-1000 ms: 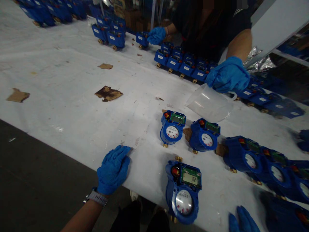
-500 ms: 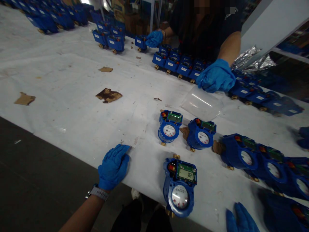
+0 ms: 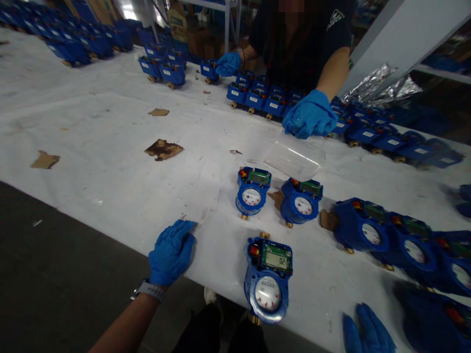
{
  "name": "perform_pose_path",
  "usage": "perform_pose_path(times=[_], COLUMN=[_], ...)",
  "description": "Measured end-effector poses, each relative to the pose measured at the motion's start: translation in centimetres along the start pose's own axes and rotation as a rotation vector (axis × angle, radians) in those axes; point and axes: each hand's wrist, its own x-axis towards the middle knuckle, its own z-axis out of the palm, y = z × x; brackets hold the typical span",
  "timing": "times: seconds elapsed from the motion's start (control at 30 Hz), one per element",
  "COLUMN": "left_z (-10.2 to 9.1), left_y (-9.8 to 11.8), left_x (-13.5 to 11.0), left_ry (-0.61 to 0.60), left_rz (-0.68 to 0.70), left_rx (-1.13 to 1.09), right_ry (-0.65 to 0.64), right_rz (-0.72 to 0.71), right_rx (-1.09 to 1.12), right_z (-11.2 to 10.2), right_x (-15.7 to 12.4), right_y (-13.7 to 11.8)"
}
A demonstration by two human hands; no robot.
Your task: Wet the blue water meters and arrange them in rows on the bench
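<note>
My left hand (image 3: 171,252), in a blue glove, lies on the table's near edge with its fingers stretched out and nothing in them. At the bottom right my right hand (image 3: 368,329), also gloved, shows only in part; its fingers are extended and hold nothing. Between my hands stands a blue water meter (image 3: 268,300) with a round dial and a lit display with digits. Just beyond it are two more water meters, a left one (image 3: 251,196) and a right one (image 3: 302,206). A dark blurred meter (image 3: 434,318) is close to my right hand.
Across the table (image 3: 110,191), a co-worker's gloved hand (image 3: 311,115) is over a clear plastic sheet (image 3: 296,158); the other hand (image 3: 228,64) touches a meter. Rows of meters (image 3: 255,100) line the far side. Cardboard scraps (image 3: 164,149) lie at left, more meters (image 3: 371,233) at right.
The whole view has shifted slightly. The co-worker's nearer hand has moved a little to the left. My hands stay where they were on the table.
</note>
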Motion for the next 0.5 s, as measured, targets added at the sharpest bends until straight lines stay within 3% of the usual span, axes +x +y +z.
perform_pose_path(times=[0.13, 0.33, 0.5], left_z=[-0.1, -0.4, -0.6], left_y=[-0.1, -0.3, -0.4], left_x=[0.1, 0.4, 0.6], left_ry=[-0.004, -0.033, -0.056], left_rz=[-0.003, -0.006, -0.032], left_rx=[-0.011, 0.008, -0.001], right_ry=[0.01, 0.024, 0.058], right_rz=[-0.061, 0.101, 0.034], right_rx=[0.014, 0.039, 0.046], right_z=[0.0, -0.5, -0.6], right_x=[0.1, 0.3, 0.4], right_y=[-0.7, -2.7, -3.1])
